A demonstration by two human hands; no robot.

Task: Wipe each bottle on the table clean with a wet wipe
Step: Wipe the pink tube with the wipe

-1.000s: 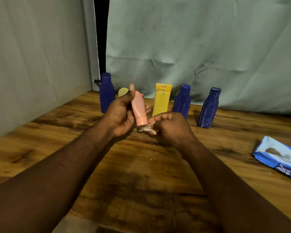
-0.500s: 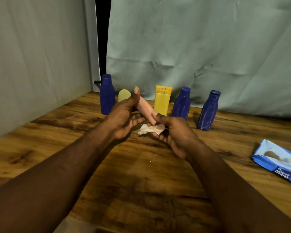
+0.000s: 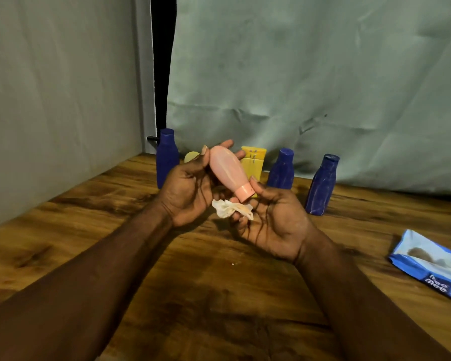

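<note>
A pink bottle (image 3: 227, 169) is held above the wooden table (image 3: 219, 282), tilted with its cap pointing down and right. My left hand (image 3: 190, 188) grips its body between thumb and fingers. My right hand (image 3: 268, 220) is turned palm up, its thumb on the pink cap, and its fingers hold a crumpled white wet wipe (image 3: 231, 208) just under the cap. Behind my hands stand three dark blue bottles (image 3: 167, 158) (image 3: 281, 169) (image 3: 322, 185), a yellow bottle (image 3: 254, 161) and a pale yellow item (image 3: 192, 156), mostly hidden.
A blue wet wipe pack (image 3: 432, 267) lies flat at the table's right edge. A grey cloth backdrop hangs behind the bottles, and a grey wall runs along the table's left side.
The pink bottle has tilted from nearly upright to cap down-right. My right hand has turned from knuckles up to palm up, with the wipe now under the cap.
</note>
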